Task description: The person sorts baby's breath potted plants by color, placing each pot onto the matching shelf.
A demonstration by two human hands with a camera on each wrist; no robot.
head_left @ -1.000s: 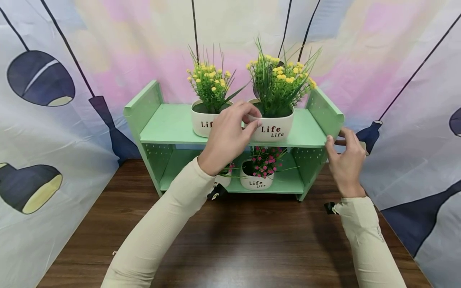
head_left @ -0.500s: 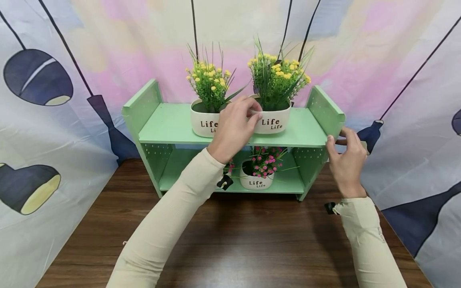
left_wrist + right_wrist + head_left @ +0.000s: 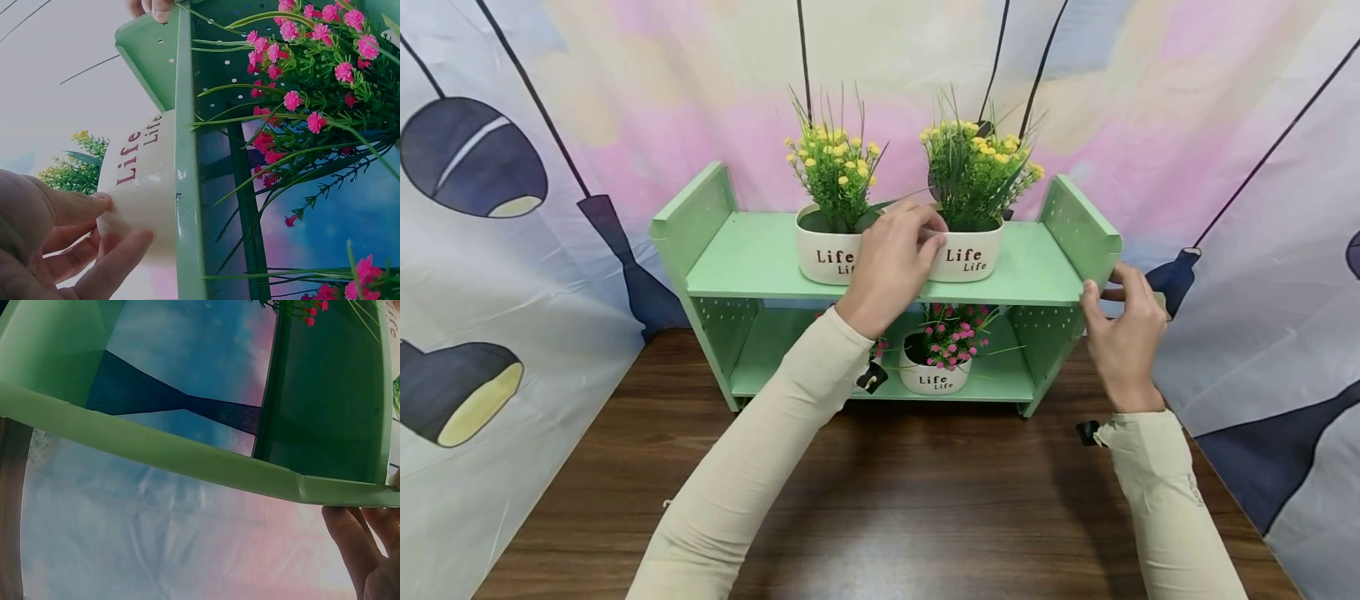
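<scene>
Staged home-like set: printed lamp backdrop (image 3: 512,250), wooden table (image 3: 925,500), green shelf (image 3: 752,258) with potted flowers (image 3: 835,225).

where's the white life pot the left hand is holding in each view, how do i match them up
Head view: the white Life pot stands on the top shelf, right of centre, the left hand gripping its left side.
Left wrist view: pot at left centre, lettering turned sideways, fingers on it at lower left.
Right wrist view: not in it.
Shared landmark: the green shelf, in all three.
</scene>
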